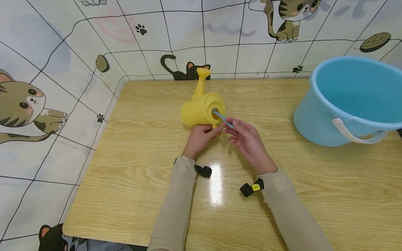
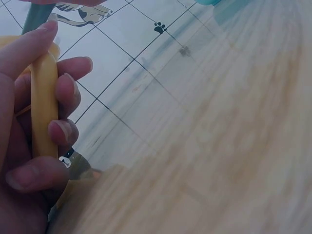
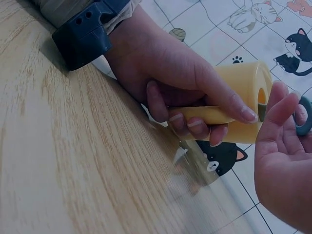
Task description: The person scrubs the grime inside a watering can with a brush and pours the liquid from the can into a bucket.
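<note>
A yellow watering can (image 1: 198, 113) is tilted over the far part of the table, its spout pointing away and its round opening turned right. My left hand (image 1: 201, 137) grips the can's handle (image 2: 45, 105), fingers curled round it. A thin blue tool (image 1: 223, 118) is pinched between the thumb and fingers of my right hand (image 1: 249, 143). One end of it reaches into the can's opening; a ring (image 3: 304, 115) forms the other end. The end inside the can is hidden, so the tool's kind cannot be told. Whether the can touches the table is unclear.
A large light-blue bucket (image 1: 326, 118) with a white handle (image 1: 355, 136) stands at the right of the wooden table (image 1: 132, 174). White tiled walls (image 1: 220, 31) with cat drawings border the table behind and at the left.
</note>
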`<state>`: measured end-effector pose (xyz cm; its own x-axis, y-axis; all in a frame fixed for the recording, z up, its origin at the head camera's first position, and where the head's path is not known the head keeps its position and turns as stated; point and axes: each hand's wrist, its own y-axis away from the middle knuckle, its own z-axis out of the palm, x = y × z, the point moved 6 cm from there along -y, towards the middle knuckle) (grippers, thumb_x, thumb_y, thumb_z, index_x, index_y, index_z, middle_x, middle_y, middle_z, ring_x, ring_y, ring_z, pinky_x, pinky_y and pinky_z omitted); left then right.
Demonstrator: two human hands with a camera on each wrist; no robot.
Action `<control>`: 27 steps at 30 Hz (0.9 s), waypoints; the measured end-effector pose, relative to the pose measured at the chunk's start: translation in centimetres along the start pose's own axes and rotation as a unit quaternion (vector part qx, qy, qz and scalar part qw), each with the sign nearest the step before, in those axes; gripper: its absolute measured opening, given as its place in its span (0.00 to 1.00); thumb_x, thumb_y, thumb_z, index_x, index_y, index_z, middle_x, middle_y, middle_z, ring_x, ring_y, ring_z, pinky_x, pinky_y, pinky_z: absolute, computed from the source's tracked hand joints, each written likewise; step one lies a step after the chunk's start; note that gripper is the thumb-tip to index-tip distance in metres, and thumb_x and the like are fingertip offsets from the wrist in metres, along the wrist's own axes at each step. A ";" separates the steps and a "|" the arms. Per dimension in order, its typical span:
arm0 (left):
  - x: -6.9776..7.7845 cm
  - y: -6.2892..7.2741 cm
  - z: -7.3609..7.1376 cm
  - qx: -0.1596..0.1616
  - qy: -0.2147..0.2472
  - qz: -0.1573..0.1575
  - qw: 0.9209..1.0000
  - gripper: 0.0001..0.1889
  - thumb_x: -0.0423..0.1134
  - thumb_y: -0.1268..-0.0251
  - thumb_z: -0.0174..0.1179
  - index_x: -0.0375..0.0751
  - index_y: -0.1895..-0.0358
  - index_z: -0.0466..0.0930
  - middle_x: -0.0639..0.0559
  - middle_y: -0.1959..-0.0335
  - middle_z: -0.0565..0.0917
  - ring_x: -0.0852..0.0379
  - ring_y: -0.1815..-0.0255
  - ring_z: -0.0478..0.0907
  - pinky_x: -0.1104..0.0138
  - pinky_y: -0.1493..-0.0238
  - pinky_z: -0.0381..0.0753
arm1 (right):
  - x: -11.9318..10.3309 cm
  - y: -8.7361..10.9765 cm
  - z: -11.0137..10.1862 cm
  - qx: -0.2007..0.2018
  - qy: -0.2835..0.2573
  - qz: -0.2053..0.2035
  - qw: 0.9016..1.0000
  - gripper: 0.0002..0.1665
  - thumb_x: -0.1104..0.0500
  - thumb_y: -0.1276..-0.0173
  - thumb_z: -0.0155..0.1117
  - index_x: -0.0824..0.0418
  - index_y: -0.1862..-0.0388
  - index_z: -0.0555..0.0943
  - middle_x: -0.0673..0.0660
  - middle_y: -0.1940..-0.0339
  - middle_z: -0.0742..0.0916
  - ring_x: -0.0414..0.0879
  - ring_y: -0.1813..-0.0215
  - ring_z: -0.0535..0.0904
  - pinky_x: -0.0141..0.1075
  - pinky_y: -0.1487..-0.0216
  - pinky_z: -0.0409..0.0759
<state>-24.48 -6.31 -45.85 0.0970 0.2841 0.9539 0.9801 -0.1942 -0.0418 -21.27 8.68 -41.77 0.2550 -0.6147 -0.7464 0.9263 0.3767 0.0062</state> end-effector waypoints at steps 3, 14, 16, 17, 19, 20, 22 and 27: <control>0.0 0.0 0.0 0.002 0.000 0.006 1.000 0.24 0.63 0.51 0.58 0.44 0.75 0.83 0.50 0.80 0.78 0.57 0.80 0.70 0.65 0.79 0.70 | 0.0 0.0 0.0 0.002 0.006 0.000 1.000 0.18 0.58 0.31 0.50 0.66 0.47 0.73 0.60 0.53 0.81 0.48 0.56 0.77 0.30 0.69 0.73; -0.1 0.0 0.0 0.004 -0.002 0.004 1.000 0.25 0.64 0.52 0.59 0.43 0.75 0.83 0.52 0.82 0.77 0.58 0.81 0.69 0.65 0.81 0.68 | 0.1 0.0 -0.1 -0.001 -0.007 0.005 1.000 0.16 0.59 0.31 0.51 0.66 0.48 0.74 0.60 0.53 0.81 0.48 0.56 0.77 0.30 0.69 0.73; -0.1 0.0 0.1 0.002 -0.004 0.006 1.000 0.25 0.64 0.52 0.59 0.43 0.75 0.83 0.52 0.82 0.77 0.58 0.81 0.69 0.65 0.80 0.68 | 0.1 0.0 -0.1 0.001 -0.006 0.005 1.000 0.16 0.59 0.32 0.51 0.65 0.48 0.74 0.60 0.54 0.81 0.47 0.57 0.78 0.30 0.69 0.73; -0.1 0.0 0.1 0.002 -0.006 0.007 1.000 0.25 0.64 0.52 0.58 0.44 0.75 0.83 0.52 0.82 0.77 0.58 0.81 0.69 0.65 0.80 0.68 | 0.2 0.0 -0.1 0.001 -0.006 0.005 1.000 0.16 0.59 0.32 0.51 0.65 0.48 0.74 0.60 0.54 0.81 0.47 0.57 0.78 0.30 0.69 0.73; -0.1 0.0 0.0 0.002 -0.007 0.007 1.000 0.24 0.64 0.52 0.58 0.44 0.75 0.83 0.52 0.82 0.77 0.57 0.81 0.69 0.65 0.80 0.69 | 0.2 0.0 -0.1 0.001 -0.006 0.004 1.000 0.16 0.59 0.32 0.51 0.66 0.48 0.74 0.60 0.54 0.82 0.47 0.57 0.78 0.30 0.69 0.73; -0.1 0.0 0.1 0.001 -0.007 0.007 1.000 0.24 0.64 0.52 0.58 0.44 0.75 0.83 0.52 0.82 0.77 0.57 0.81 0.69 0.65 0.80 0.69 | 0.1 0.0 -0.1 0.001 -0.006 0.004 1.000 0.17 0.59 0.32 0.51 0.66 0.48 0.74 0.60 0.54 0.82 0.47 0.57 0.78 0.30 0.69 0.73; -0.1 0.0 0.0 0.001 -0.010 0.006 1.000 0.24 0.64 0.52 0.58 0.45 0.75 0.83 0.52 0.82 0.77 0.57 0.81 0.69 0.65 0.80 0.69 | 0.1 0.0 -0.1 0.001 -0.007 0.004 1.000 0.17 0.59 0.32 0.51 0.66 0.48 0.74 0.60 0.54 0.82 0.47 0.58 0.78 0.30 0.69 0.73; 0.0 -0.1 0.0 0.003 -0.017 0.005 1.000 0.24 0.64 0.52 0.58 0.45 0.75 0.83 0.52 0.82 0.77 0.58 0.80 0.70 0.65 0.78 0.71 | 0.1 0.0 -0.1 0.002 -0.006 0.004 1.000 0.17 0.59 0.32 0.52 0.66 0.47 0.74 0.60 0.54 0.82 0.47 0.58 0.78 0.30 0.68 0.73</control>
<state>-24.53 -6.29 -45.89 0.1118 0.3146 0.9426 0.9802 -0.1909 -0.0526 -21.30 8.66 -41.90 0.2659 -0.6199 -0.7382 0.9255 0.3785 0.0154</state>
